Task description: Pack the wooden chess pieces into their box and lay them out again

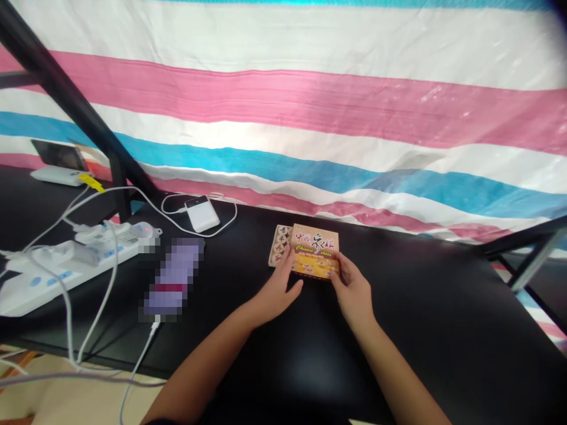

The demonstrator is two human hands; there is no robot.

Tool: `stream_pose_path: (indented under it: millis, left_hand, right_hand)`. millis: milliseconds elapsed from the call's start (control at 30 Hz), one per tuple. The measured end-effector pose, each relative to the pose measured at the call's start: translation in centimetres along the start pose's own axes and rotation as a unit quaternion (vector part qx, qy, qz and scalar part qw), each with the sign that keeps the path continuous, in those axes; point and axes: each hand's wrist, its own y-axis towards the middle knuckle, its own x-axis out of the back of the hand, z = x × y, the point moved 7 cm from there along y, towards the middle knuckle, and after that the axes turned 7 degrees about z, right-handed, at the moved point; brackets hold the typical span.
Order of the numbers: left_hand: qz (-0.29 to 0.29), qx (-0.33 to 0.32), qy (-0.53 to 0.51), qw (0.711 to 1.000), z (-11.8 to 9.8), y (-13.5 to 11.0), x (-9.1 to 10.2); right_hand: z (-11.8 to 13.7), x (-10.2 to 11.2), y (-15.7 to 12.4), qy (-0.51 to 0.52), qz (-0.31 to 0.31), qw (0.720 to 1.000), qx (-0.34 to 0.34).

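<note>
Orange Chinese chess box (314,251) is held on a black table (443,342), its sides pinched lightly between the partly closed left hand (277,292) and right hand (352,289). A tray of round wooden pieces (279,245) is left showing at its left end.

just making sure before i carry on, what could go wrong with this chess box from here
The tray of round pieces pokes out of the box's left end, so it might slip free and spill if the left hand and right hand tilt the box. Loose pieces could roll toward the power strip.
</note>
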Motion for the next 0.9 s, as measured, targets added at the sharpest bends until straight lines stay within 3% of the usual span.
stream_pose_path:
  millis: [100,167,300,433,500,600,733,900]
  left_hand:
    - [0.012,-0.03,0.023,0.999,-1.2,-0.1,-0.8]
    - [-0.012,-0.064,0.051,0.997,-2.1,-0.2,-0.3]
    - [-0.1,-0.111,0.097,0.984,-2.9,-1.0,3.0]
    - [-0.156,-0.078,0.075,0.982,-1.6,-2.2,6.9]
    - [-0.206,-0.03,0.047,0.977,0.1,-3.1,9.0]
    - [-0.278,0.076,-0.056,0.956,3.8,-4.4,11.1]
    - [-0.269,0.132,-0.192,0.935,7.2,-4.9,11.3]
    - [-0.251,0.15,-0.234,0.927,8.0,-5.2,11.8]
  right_hand:
    - [0.4,1.6,-1.5,0.071,-0.01,0.997,-0.038]
    - [1.3,1.9,-2.5,0.11,-0.019,0.993,-0.045]
    - [3.4,1.3,-3.4,0.167,-0.004,0.985,-0.051]
    - [5.2,0.0,-2.3,0.187,0.044,0.981,-0.026]
    - [5.4,-0.6,-1.3,0.12,0.057,0.991,-0.021]
    - [4.4,-1.3,0.6,-0.072,0.051,0.996,-0.033]
    - [2.1,-2.9,2.5,-0.232,0.083,0.967,-0.066]
    - [0.7,-3.5,3.1,-0.245,0.122,0.957,-0.094]
